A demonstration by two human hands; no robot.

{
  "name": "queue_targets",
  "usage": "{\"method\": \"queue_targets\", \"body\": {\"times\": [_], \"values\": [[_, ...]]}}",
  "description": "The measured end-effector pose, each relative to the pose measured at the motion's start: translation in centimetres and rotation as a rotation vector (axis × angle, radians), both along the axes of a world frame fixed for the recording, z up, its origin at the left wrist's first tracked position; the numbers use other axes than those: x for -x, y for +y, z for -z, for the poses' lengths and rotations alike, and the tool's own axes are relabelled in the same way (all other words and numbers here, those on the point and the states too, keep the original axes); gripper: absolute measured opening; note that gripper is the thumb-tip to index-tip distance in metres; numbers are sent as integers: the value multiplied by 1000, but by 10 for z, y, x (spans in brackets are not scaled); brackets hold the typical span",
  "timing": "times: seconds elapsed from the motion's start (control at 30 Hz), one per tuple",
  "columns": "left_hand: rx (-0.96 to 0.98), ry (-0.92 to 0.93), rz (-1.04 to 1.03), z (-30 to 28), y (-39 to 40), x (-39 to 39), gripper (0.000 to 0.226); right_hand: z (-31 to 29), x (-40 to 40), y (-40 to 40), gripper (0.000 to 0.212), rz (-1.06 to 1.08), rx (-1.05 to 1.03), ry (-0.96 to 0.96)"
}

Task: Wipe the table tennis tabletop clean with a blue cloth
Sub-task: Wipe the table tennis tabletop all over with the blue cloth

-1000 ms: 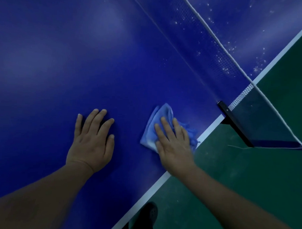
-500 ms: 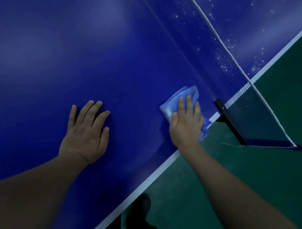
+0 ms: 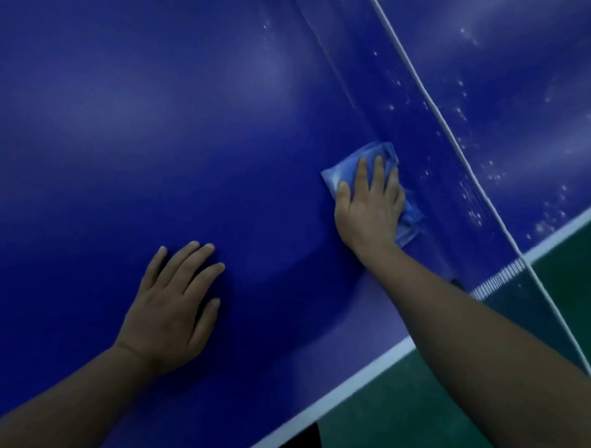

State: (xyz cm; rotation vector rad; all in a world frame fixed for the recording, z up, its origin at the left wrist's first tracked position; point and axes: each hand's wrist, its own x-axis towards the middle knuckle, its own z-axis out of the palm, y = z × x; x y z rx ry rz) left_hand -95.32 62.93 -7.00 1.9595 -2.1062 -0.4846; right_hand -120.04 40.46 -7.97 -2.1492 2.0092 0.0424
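I press my right hand (image 3: 368, 206) flat, fingers straight, on the blue cloth (image 3: 373, 156), which lies on the tabletop (image 3: 157, 118) just beside the net (image 3: 435, 108), near the side edge. The cloth is soft, light and bunches easily (palm pressure suits it better than pinching). My left hand (image 3: 170, 306) rests open on the tabletop.

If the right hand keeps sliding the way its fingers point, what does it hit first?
Most likely the net. The right hand lies flat on the blue cloth, fingers aimed up toward the net's base just past the cloth's far edge. Depth is unclear.
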Motion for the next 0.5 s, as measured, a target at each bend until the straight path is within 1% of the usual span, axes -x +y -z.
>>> {"method": "queue_targets", "body": {"times": [0.07, 0.13, 0.2, 0.33, 0.37, 0.43, 0.5], "values": [[48, -6, -107, -4, -19, -5, 54, 1, -35, -53, 68, -86, -12, -24], [63, -30, -215, -6, -49, -12, 56, -1, -52, -88, 66, -152, -44, -22], [70, -42, -346, -9, -84, -21, 58, -1, -35, -80, 65, -205, -46, 2], [42, -46, -513, -4, -148, -29, 59, -6, 51, 32, 64, -251, -16, 54], [23, -49, -533, -1, -159, -31, 61, -4, 59, 41, 64, -249, -27, 60], [-11, -64, -554, 3, -174, -32, 64, 4, 42, 14, 65, -226, -46, 54], [-24, -77, -571, 6, -179, -33, 65, 4, -7, -40, 67, -237, 3, 44]]}}
